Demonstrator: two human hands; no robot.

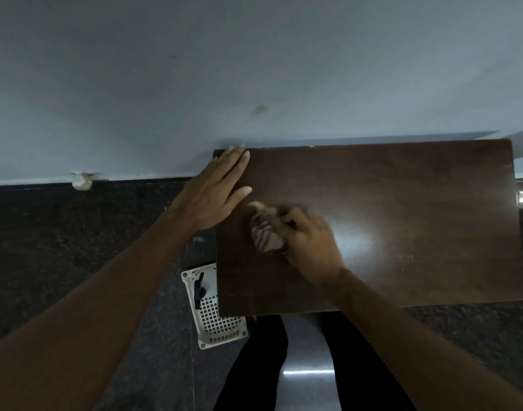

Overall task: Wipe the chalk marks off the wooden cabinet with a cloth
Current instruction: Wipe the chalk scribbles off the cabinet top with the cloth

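Right hand [309, 244] clutches a bunched cloth [266, 235] on the cabinet [417, 203] top; left hand [212, 194], fingers flat, presses the corner beside it.

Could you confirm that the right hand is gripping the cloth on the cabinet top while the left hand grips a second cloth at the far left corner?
Not quite: the left hand holds no cloth. In the head view it lies flat with straight fingers on the far left corner of the cabinet top. The right hand does grip the cloth on that top.
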